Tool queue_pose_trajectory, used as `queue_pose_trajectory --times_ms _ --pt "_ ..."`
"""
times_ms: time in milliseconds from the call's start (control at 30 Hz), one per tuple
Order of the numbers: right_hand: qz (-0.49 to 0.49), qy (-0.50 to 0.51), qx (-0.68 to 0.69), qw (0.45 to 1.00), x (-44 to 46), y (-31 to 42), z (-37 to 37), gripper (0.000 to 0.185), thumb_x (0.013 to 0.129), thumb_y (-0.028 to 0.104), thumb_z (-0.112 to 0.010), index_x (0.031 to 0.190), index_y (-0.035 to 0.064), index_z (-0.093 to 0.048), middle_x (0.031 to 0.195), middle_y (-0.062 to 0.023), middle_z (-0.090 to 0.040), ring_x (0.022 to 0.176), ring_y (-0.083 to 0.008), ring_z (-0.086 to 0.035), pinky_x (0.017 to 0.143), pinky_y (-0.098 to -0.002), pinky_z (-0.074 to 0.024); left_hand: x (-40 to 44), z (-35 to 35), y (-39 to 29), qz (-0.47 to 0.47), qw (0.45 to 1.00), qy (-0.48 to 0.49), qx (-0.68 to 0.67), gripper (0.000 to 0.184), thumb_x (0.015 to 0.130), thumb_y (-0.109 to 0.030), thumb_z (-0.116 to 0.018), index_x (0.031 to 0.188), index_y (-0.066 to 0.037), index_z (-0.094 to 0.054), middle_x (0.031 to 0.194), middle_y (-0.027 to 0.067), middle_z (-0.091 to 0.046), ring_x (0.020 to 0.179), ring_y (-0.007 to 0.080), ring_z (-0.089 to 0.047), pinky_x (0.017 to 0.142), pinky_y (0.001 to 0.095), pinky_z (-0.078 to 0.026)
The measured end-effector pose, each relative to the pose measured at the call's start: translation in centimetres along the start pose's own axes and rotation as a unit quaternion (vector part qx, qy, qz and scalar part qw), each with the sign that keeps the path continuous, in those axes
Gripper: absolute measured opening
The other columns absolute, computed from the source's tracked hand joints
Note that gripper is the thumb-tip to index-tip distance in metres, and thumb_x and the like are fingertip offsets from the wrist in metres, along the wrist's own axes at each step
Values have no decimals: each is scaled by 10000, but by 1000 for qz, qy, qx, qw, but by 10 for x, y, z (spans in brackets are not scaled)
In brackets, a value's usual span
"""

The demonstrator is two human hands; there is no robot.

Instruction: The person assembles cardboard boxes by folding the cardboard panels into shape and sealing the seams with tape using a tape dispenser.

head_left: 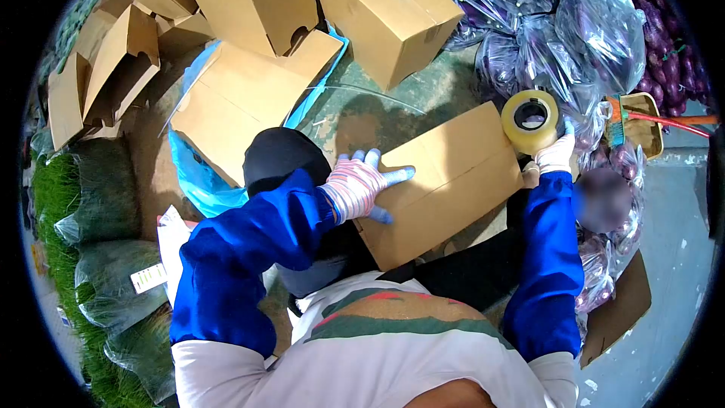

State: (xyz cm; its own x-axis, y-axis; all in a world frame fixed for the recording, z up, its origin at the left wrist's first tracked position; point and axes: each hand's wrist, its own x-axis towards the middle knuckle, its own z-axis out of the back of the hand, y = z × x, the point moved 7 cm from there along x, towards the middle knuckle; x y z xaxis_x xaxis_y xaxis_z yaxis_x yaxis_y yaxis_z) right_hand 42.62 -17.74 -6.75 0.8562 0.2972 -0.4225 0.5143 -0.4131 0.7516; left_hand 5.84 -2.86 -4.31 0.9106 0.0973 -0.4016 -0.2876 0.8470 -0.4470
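Observation:
A closed brown cardboard box (445, 181) lies between my knees, a seam running along its top face. My left hand (361, 185), in a striped glove with blue fingertips, rests on the box's left end with fingers spread. In my right hand (555, 155), also gloved, is a wide roll of clear packing tape (545, 140), held at the box's right end. The fingers of that hand are partly hidden behind the roll. Whether a strip of tape runs from the roll to the box, I cannot tell.
Two closed cardboard boxes (385, 11) stand ahead, with open empty cartons (121, 68) at the left. A flattened-looking carton (234, 98) lies on blue plastic sheeting (200, 181). Bags of purple vegetables (604, 23) fill the upper right, near a dustpan (643, 125). Bagged greens (113, 215) line the left.

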Motion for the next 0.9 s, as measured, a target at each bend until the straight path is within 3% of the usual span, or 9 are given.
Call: queue_pose_trajectory --times_ms 167,233,267,500,800,900 --pt "-35 11 9 999 -24 -4 -14 412 843 371 -492 1099 63 -591 1134 -80 -597 1043 -272 -541 964 -434 -391 0 3 -1 -9 999 -37 20 844 602 -527 -730 1338 -318 -375 1282 279 -367 1164 446 -395 943 481 -361" --pt "38 14 2 999 -33 1 -16 419 852 371 -452 1116 68 -571 1147 -84 -582 1049 -267 -537 943 -421 -407 6 4 -4 -7 999 -38 30 860 588 -511 -744 1340 -325 -370 1320 284 -332 1186 448 -377 958 483 -353" --pt "39 56 42 997 -31 -2 -16 421 861 355 -492 1117 30 -570 1132 -98 -593 1028 -266 -546 950 -398 -400 9 4 -5 -8 999 -37 29 860 588 -511 -744 1340 -325 -370 1320 284 -332 1186 448 -377 958 483 -353" --pt "130 33 57 989 -57 -9 -6 446 873 367 -485 1151 23 -549 1142 -102 -588 1041 -256 -543 957 -395 -390 19 -2 -5 6 1000 -10 20 903 543 -481 -781 1336 -331 -375 1328 275 -326 1198 434 -369 960 486 -349" --pt "-9 110 -24 994 -123 -22 -41 495 884 408 -471 1216 45 -520 1231 -86 -541 1112 -240 -510 994 -398 -360 18 -8 0 -10 999 -28 17 931 508 -508 -787 1328 -358 -371 1337 258 -327 1204 440 -356 954 492 -336" --pt "-119 160 -45 979 -158 -49 -32 496 892 399 -460 1234 42 -499 1239 -101 -531 1123 -245 -503 998 -399 -358 18 -8 1 -2 999 -34 35 932 506 -510 -788 1326 -363 -372 1342 256 -323 1215 439 -347 959 493 -333"
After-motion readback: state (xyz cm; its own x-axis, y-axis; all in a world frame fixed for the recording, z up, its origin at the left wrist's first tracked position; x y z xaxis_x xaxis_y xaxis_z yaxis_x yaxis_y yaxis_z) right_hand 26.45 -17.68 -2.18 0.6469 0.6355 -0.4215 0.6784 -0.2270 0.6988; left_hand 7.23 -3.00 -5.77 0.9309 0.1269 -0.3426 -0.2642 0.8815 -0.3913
